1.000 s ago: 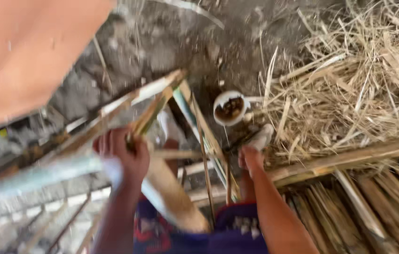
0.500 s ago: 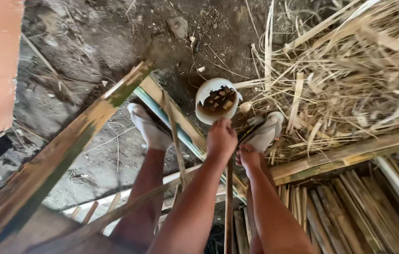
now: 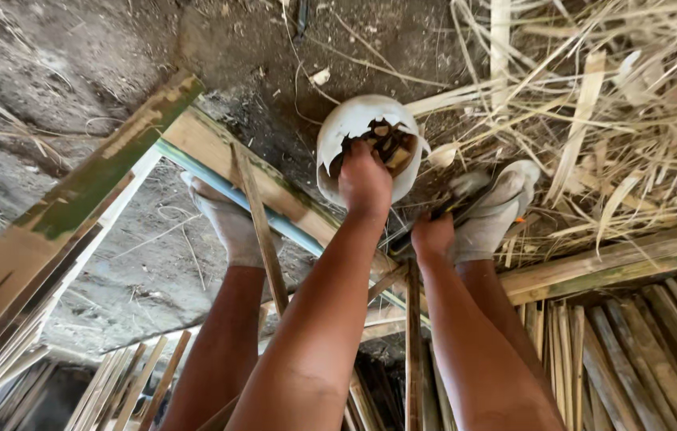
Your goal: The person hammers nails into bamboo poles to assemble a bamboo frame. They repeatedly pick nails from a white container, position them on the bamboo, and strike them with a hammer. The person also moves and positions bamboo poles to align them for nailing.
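My left hand reaches down into a cracked white bowl on the dirt floor. The bowl holds several small brown wood pieces, and my fingertips are hidden among them. My right hand is a closed fist at the top of a thin upright bamboo strip, right beside my right white shoe. A dark tool handle pokes out between that fist and the shoe. My left white shoe rests by a wooden beam.
A green-stained plank slants across the left. Dry straw and split cane are heaped at the right. A long beam lies over flat bamboo slats at lower right. More slats lie at lower left.
My left hand let go of a stick at the left, swung right toward the white bowl and now dips into it. My view has tilted down and closer.
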